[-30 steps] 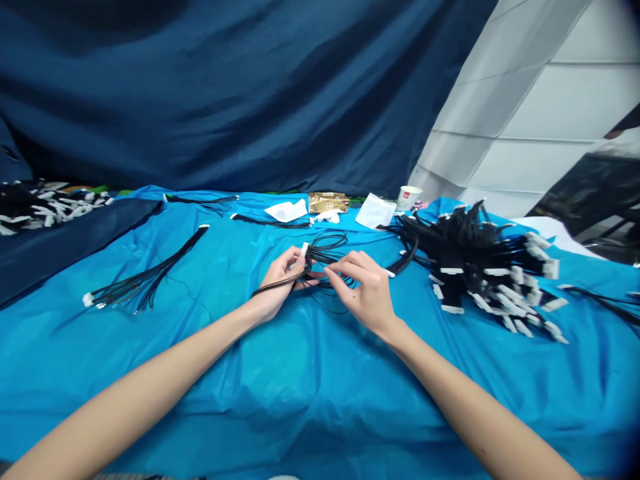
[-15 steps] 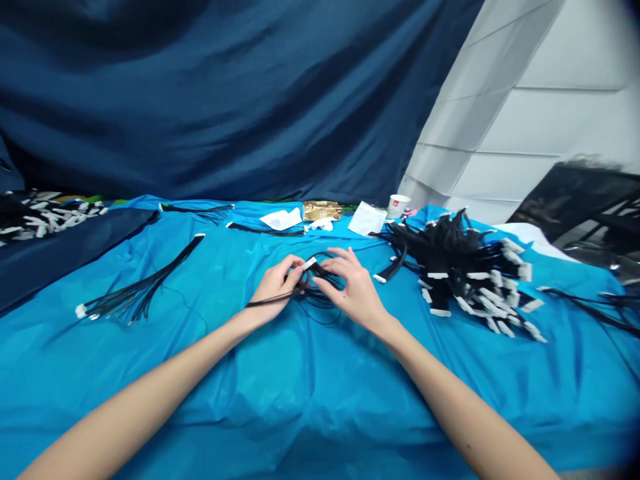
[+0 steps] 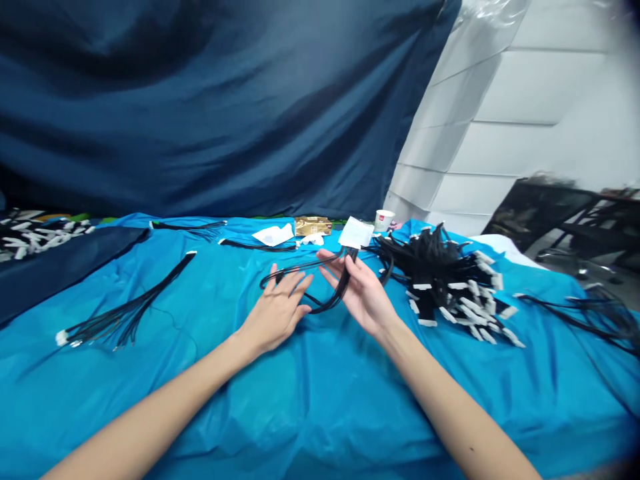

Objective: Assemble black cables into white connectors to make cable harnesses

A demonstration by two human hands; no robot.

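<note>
Black wires of a cable harness (image 3: 333,301) curve in a loose loop between my hands, just above the blue sheet. My right hand (image 3: 364,293) is closed round one stretch of the bundle, thumb in front and fingers behind. At the loop's left end, my left hand (image 3: 277,310) has its fingers spread, back up, against the wires; it does not grip them. The harness's upper end lies in front of a white packet (image 3: 356,233), and its connector cannot be made out.
A large heap of black harnesses with white connectors (image 3: 470,307) lies on the right. One fanned-out harness (image 3: 135,300) is at left, with others behind. At the back are a gold pack (image 3: 313,226), crumpled white paper (image 3: 273,235) and a paper cup (image 3: 383,220).
My left hand has let go of the white connector end and its fingers have spread. My right hand has turned and closed on the bundle, and the coiled wires have opened into a wider loop.
</note>
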